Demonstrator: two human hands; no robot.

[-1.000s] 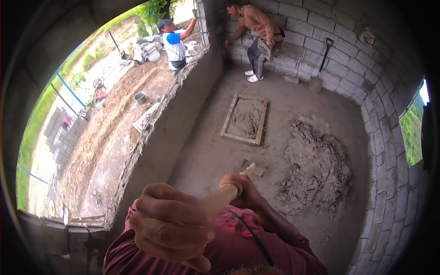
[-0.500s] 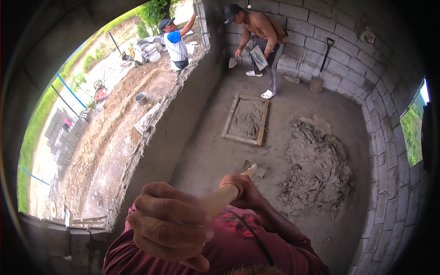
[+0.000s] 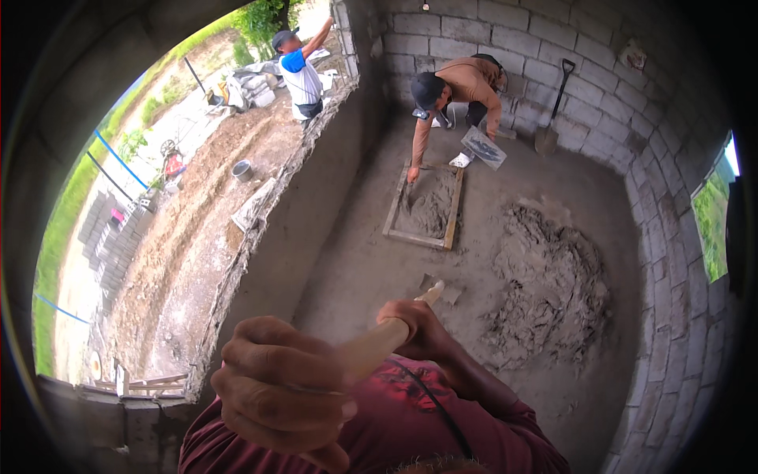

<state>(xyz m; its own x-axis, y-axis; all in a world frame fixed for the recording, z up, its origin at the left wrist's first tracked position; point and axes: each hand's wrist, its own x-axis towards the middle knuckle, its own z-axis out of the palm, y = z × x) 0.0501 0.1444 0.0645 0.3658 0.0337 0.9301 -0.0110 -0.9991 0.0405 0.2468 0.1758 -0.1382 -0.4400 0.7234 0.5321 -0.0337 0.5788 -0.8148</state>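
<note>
Left hand: your left hand (image 3: 284, 387) is near and to the left, its fingers curled around the near end of a pale wooden handle (image 3: 373, 349); its palm is hidden from view.
Right hand: your right hand (image 3: 414, 325) grasps the same handle farther along, fingers wrapped around it.
Handle: it slants from your left hand, near left, through your right hand, toward the far right.
Blade: beyond your right hand, a flat grey blade (image 3: 450, 295) shows low by the floor (image 3: 339, 272), partly hidden behind the handle's far end; you cannot tell whether it touches the floor.
Mortar heap: a rough grey heap of mortar (image 3: 549, 284) spreads on the floor to the right of the blade.
Wooden frame: a rectangular wooden frame (image 3: 418, 240) lies on the floor beyond the blade, with wet mortar (image 3: 426, 209) inside it.
Co-worker inside: a person in a tan top (image 3: 474, 83) bends at the frame's far end, one hand reaching over it, a flat board (image 3: 483, 148) in the other.
Far wall: a shovel (image 3: 545, 141) stands upright against the blocks.
Outside, left: another person in a white and blue shirt (image 3: 302, 79) raises an arm beyond the low wall (image 3: 304, 193).
</note>
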